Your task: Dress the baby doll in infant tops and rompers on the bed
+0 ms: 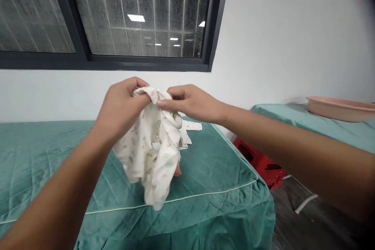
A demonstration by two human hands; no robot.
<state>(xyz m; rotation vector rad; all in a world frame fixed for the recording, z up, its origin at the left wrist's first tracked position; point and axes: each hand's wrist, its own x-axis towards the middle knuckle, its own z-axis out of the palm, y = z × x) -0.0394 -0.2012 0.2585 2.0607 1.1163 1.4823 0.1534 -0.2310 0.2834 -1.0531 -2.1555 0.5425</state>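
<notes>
A white baby garment with a small pastel print hangs bunched in the air in front of me. My left hand pinches its gathered upper edge from the left. On the right side of the same edge, my right hand grips the cloth between thumb and fingers. Behind the hanging cloth, another piece of white printed cloth lies on the green bed cover, partly hidden. A small pinkish shape peeks out below it; most of it is covered, so I cannot tell what it is.
A pink basin stands on a green-covered surface to the right. Between the two surfaces is a red plastic stool, above a dark floor. A dark-framed window is in the wall behind the bed.
</notes>
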